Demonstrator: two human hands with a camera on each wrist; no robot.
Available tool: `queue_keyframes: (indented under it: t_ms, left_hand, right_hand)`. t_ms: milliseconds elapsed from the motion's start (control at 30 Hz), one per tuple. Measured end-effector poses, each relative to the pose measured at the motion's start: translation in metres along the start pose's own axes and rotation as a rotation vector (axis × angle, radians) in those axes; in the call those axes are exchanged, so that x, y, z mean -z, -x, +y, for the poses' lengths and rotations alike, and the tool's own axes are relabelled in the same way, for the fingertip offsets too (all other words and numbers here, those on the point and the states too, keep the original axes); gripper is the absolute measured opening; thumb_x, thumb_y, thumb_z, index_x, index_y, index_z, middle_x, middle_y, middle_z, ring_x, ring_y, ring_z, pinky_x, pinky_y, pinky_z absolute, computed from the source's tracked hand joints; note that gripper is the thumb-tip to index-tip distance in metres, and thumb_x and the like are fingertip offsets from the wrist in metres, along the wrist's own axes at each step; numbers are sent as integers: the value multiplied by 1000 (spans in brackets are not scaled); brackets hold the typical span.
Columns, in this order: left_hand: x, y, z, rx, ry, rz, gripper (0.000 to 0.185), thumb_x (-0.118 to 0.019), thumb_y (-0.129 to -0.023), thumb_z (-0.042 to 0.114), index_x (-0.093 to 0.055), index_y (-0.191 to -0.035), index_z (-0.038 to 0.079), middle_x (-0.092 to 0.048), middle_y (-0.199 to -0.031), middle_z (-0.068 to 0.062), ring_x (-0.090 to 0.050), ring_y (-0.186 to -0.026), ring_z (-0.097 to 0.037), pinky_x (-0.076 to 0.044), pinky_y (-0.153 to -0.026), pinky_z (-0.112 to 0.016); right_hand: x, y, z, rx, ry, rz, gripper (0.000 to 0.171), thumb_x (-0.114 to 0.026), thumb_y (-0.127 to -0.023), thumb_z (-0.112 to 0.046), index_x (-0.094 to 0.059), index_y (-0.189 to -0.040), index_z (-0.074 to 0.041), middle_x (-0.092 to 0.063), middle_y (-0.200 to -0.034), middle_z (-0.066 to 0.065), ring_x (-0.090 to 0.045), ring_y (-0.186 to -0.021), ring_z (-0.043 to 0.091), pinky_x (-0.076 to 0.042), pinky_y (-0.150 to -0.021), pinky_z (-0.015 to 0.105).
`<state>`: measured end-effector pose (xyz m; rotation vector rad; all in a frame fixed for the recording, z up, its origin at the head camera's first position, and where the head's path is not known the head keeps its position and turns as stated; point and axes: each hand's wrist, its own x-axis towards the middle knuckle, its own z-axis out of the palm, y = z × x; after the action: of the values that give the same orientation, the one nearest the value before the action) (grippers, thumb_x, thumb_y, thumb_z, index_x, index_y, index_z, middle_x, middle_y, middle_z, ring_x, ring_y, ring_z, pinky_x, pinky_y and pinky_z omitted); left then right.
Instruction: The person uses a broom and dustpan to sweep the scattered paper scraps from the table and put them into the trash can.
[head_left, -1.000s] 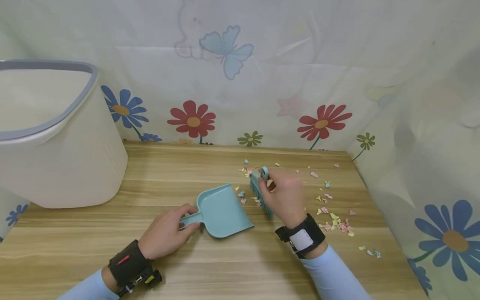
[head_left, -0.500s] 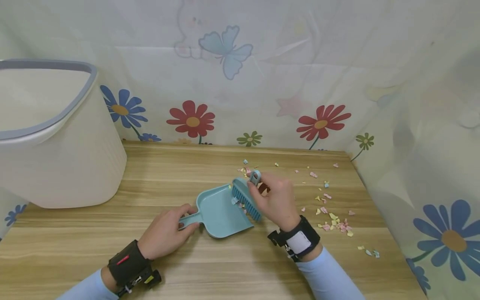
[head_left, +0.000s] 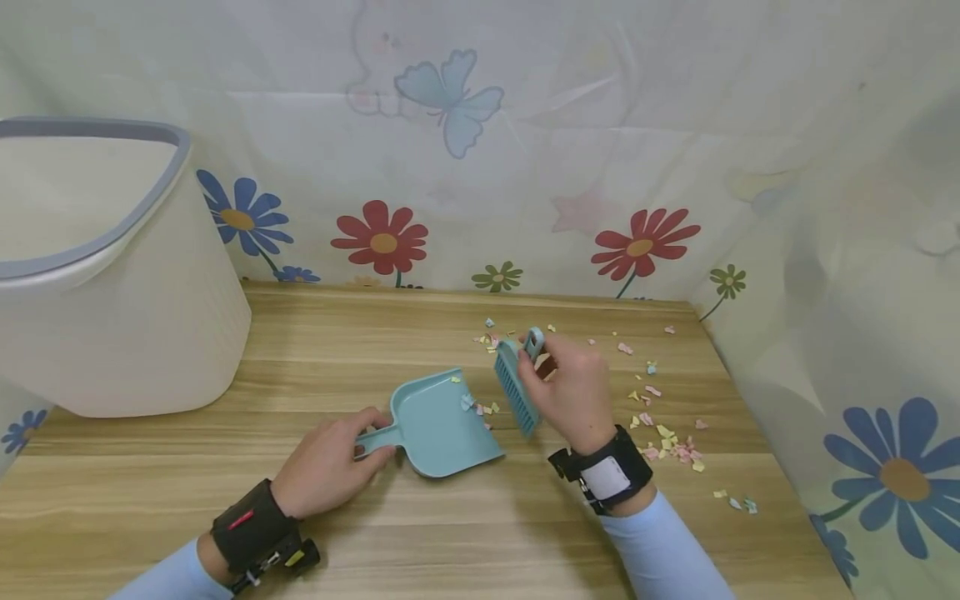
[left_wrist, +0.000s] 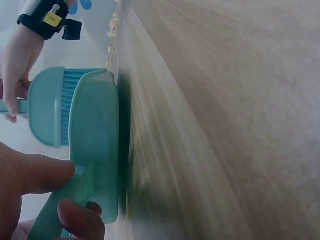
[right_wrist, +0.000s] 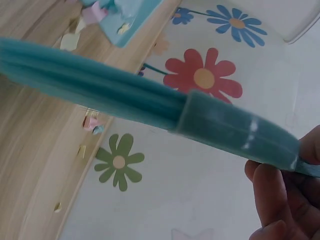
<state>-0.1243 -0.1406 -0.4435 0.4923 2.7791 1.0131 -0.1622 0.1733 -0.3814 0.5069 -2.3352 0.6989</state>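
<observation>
My left hand grips the short handle of a teal dustpan, whose front lip faces right on the wooden table. Several paper scraps lie on the pan near that lip. Just right of the lip, my right hand holds a matching small brush by its handle, bristles pointing down. In the left wrist view the thumb presses the top of the dustpan handle. The right wrist view shows the brush's bristles side-on, with fingers around the handle end.
More pink, yellow and blue scraps are scattered over the table's right side, with a few behind the brush. A tall white bin with a grey-blue rim stands at the left. A flower-printed curtain borders the back and right.
My right hand swept the brush left over the dustpan's lip, then drew it back right. Scraps that lay on the table beside the lip are now on the pan. The left hand stayed put.
</observation>
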Motion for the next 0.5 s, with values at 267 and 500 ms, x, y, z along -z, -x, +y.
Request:
queue_keyframes:
  t_ms: [267, 500]
  left_hand:
    - [2, 1, -1, 9, -38, -16, 24, -75, -95, 35, -70, -115, 24, -52, -69, 10, -42, -57, -6, -31, -53, -24]
    - [1, 1, -1, 1, -67, -9, 22, -77, -92, 35, -70, -110, 24, -47, -66, 11, -43, -58, -6, -32, -53, -24]
  right_hand:
    - [-5, 1, 0, 42, 128, -48, 7, -77, -87, -7, -70, -85, -6, -75, -79, 8, -64, -55, 15, -51, -52, 26]
    - [-11, 6, -6, 70, 88, -44, 7, -77, -85, -7, -70, -84, -8, -74, -78, 6, -63, -56, 11, -50, -52, 23]
